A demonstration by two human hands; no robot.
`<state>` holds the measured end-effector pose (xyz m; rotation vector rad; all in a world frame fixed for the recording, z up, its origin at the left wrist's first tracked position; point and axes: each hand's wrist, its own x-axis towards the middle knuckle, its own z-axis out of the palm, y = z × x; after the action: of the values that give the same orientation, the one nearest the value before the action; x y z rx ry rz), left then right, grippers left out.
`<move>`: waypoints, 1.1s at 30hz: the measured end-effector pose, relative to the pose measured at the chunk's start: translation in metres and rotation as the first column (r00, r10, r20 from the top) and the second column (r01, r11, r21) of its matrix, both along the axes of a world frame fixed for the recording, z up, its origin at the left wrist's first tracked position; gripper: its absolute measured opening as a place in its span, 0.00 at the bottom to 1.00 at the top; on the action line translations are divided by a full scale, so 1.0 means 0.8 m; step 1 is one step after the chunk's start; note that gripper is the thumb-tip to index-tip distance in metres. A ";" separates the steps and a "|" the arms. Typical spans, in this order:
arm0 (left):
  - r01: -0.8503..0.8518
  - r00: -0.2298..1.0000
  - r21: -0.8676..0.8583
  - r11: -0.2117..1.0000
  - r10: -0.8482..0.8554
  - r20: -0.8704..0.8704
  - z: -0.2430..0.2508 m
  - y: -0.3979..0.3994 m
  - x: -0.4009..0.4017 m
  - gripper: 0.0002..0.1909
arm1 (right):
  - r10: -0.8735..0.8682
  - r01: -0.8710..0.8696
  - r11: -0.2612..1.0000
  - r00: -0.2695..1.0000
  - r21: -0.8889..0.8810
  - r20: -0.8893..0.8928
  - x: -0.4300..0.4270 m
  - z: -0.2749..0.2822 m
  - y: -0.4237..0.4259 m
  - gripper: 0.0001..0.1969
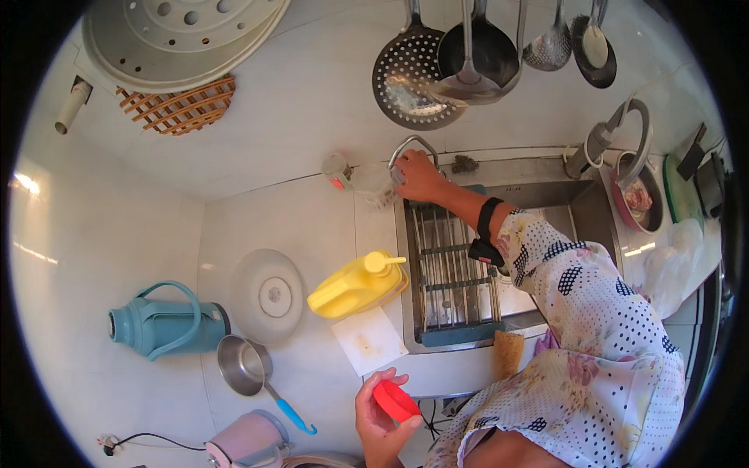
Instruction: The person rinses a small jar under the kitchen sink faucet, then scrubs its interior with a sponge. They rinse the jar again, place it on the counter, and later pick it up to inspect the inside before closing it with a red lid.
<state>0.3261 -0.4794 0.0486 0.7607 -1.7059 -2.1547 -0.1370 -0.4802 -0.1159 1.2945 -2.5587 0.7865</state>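
Observation:
My left hand holds a red plastic lid by its rim, low in the picture before the counter's front edge. My right hand reaches to the back of the counter, beside the curved metal faucet. Its fingers touch or grip something at the clear jar; the hand hides what exactly. A second clear jar with a red mark stands just left of it. A yellow jug with a pump top is on the counter, near a stained white square sheet.
A slatted rack spans the left part of the steel sink. A sponge lies at the sink's front. Left are a whitish bowl, a steel ladle pot and a blue thermos. Skimmers and ladles hang above.

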 end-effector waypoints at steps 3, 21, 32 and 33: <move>-0.025 0.998 0.020 0.999 0.026 -0.054 -0.016 -0.010 0.001 0.48 | -0.035 0.113 0.973 0.935 -0.203 0.352 0.005 0.013 -0.020 0.25; -0.113 0.989 0.052 0.992 0.107 0.103 -0.028 -0.019 0.018 0.49 | 0.070 -0.074 0.988 0.997 -0.138 -0.033 0.011 0.062 -0.187 0.30; -0.115 0.992 0.036 0.993 0.113 0.048 -0.042 -0.026 0.033 0.47 | 0.134 -0.135 0.991 0.984 0.004 0.114 0.008 0.052 -0.196 0.28; -0.099 0.994 0.028 0.995 0.098 0.045 -0.044 -0.025 0.033 0.46 | 0.149 -0.146 0.988 0.987 -0.039 0.067 0.007 0.050 -0.196 0.27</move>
<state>0.3521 -0.4995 0.0136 0.8870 -1.6246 -2.1167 -0.1317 -0.6368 -0.0759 1.4850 -2.5126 0.9145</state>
